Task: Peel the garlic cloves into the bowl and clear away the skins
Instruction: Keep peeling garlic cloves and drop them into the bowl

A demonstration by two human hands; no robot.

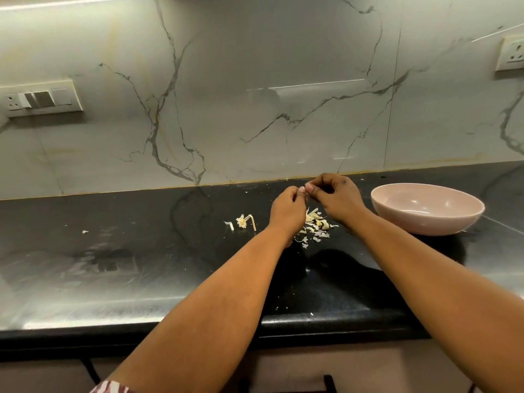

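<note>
Fingertips [309, 188] of both hands meet, pinching something too small to identify, probably a garlic clove, above the skins [314, 225]; the left hand [287, 207] and right hand [337, 198] work just left of the pink bowl [425, 219]; the bowl's visible inside shows no cloves; skins and a stem [246, 221] left of the bowl remain uncleared.

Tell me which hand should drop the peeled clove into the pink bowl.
Right, probably. The right hand is next to the pink bowl, which sits on its side; the left hand would have to cross over.
</note>
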